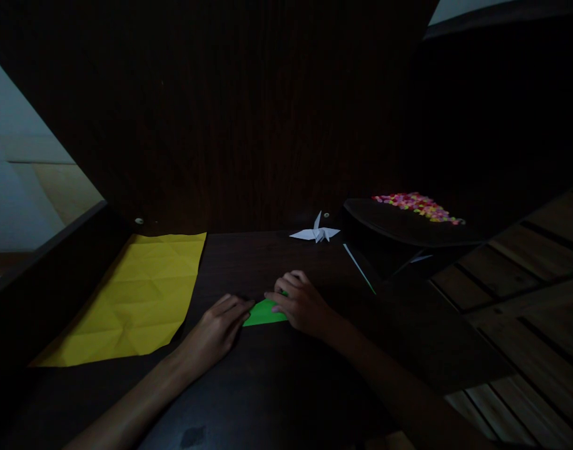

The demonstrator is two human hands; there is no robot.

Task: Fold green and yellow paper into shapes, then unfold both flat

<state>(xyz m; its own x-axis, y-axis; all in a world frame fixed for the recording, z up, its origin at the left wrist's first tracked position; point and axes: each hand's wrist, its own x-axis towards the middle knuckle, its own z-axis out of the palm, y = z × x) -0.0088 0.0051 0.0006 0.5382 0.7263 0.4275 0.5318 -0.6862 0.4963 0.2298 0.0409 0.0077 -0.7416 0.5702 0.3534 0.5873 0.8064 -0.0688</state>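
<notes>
Dim light over a dark table [277, 387]; we work near its middle. Risk first, as we judge it: the green paper [264, 312] is small and already folded to a pointed shape, and with both hands crowding it a fingertip sliding sideways could drag the layers out of line, so any crease pressed now might set crooked; the poor light makes the edges hard to check, which adds to that. The paper lies flat on the table between our hands, at the centre of the view. Our left hand [218, 328] comes in from 7 o'clock, fingers loosely extended and close together, tips resting on the paper's left point. Our right hand [301, 303] comes in from 4 o'clock, fingers curled and bunched, pressing down on the paper's right edge; neither hand lifts or grips it that we can see. At 9 o'clock from the hands lies a large yellow sheet [136, 294], creased all over and flat. At 1 o'clock, well apart, stands a white paper crane [317, 233]. Farther right at 2 o'clock, a dark tray [399, 225] carries small bright-coloured pieces [418, 206], too small to identify.
</notes>
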